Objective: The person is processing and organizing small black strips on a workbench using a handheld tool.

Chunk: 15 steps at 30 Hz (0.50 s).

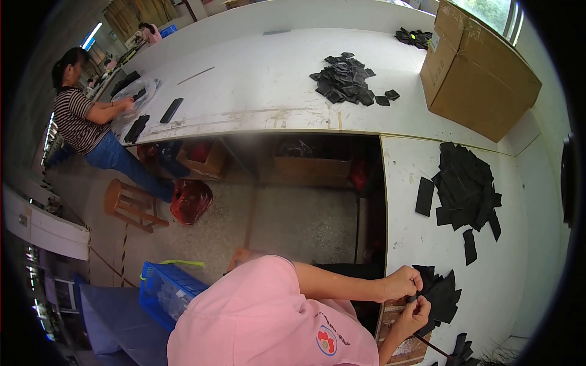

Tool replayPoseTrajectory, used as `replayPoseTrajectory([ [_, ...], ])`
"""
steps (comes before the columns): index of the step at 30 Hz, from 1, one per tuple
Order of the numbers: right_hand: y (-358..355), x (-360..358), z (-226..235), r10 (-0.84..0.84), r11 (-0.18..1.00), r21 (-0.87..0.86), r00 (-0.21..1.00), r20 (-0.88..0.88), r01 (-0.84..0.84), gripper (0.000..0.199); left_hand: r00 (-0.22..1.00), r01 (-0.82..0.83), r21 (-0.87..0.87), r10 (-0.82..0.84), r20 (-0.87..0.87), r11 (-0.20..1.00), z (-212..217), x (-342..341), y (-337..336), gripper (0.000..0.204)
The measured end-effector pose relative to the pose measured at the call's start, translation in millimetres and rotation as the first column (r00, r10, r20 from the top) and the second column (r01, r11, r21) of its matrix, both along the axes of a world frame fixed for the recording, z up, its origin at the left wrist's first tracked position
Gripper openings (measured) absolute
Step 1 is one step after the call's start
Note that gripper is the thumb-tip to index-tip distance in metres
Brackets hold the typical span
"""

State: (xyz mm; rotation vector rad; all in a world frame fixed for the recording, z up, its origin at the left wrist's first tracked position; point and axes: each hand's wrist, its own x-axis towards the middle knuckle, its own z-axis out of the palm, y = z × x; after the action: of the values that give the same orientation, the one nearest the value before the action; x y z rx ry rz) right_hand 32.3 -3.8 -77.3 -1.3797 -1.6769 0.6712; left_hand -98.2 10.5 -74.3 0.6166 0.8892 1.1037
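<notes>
Both of my forearms reach toward the right, over the table's near edge. My left hand (401, 284) is closed in a pinch on a small black fabric piece (412, 299). Just below it, my right hand (414, 317) has its fingers bent and pinched at the same piece, partly hiding it. Right beside my fingers lies a loose pile of black fabric pieces (444, 299). Under my hands is a brown, wood-like surface (408, 352) with shiny tape on it. A thin dark rod (433, 346) slants away below my right hand.
A larger heap of black pieces (464, 183) lies farther along the white table (406, 238). Another heap (345, 79) sits at the back, near a cardboard box (476, 73). A co-worker (82, 116) handles a plastic bag at far left. A wooden stool (131, 204) and blue crate (165, 293) stand on the floor.
</notes>
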Motion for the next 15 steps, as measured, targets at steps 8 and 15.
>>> replayPoseTrajectory([
  [8,8,27,-7,-0.261,0.657,-0.413,0.323,-0.91,-0.631,0.016,0.906,-0.009,0.144,0.069,-0.418,0.99,23,3,-4,0.012],
  [15,3,5,12,-0.268,0.792,-0.471,0.471,-0.84,-0.389,0.02,0.691,-0.137,0.561,0.484,-0.537,0.817,6,20,-3,0.01],
])
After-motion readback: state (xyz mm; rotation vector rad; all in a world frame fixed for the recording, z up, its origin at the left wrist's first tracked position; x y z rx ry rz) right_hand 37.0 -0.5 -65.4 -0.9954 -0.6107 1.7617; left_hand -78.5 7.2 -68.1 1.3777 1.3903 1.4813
